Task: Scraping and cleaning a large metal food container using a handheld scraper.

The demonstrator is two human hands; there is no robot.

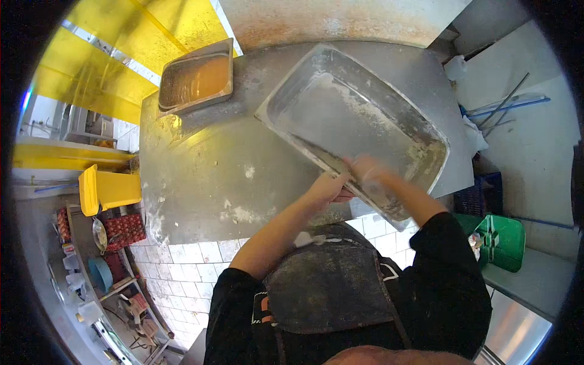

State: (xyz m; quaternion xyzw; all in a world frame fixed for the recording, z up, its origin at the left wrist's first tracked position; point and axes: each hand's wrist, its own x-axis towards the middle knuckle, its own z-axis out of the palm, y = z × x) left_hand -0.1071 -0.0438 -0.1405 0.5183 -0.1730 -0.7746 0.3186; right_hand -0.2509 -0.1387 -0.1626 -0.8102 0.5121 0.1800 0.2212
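A large rectangular metal pan, with pale flour-like residue on its floor and walls, lies at an angle on the metal worktop and overhangs the front edge. My left hand grips the pan's near rim, fingers under it. My right hand, blurred, is just inside that rim beside my left hand; whether it holds anything cannot be told. A smaller metal tray holding an orange-brown liquid or film stands at the worktop's back left.
A yellow bin, red mesh sacks and a shelf with a blue bowl are at left. On the right are a green bin and a dark blue crate. White powder and crumbs dot the worktop.
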